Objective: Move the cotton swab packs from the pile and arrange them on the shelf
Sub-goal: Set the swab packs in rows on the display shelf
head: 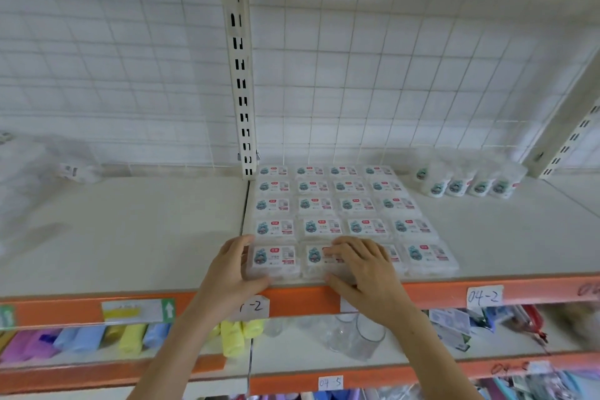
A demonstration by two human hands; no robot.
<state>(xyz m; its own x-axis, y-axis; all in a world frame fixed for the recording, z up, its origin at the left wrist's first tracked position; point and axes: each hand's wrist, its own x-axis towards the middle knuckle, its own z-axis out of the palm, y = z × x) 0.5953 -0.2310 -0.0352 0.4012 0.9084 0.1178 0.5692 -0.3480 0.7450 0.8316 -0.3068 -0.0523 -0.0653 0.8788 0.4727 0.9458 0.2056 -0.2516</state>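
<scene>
Cotton swab packs [324, 227]: twenty, four by five, on shelf [130, 230]. Left hand [233, 273] flat at nine o'clock edge; right hand [363, 265] spread on front row.

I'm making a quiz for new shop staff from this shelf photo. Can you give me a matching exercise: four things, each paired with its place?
Things:
1. left hand
2. right hand
3. round cotton swab tubs
4. clear glasses

Places:
A. back right of the shelf
B. shelf below
C. on the second front-row cotton swab pack
D. at the left edge of the front corner pack

Pairs: 1-D, 2-C, 3-A, 4-B
</scene>
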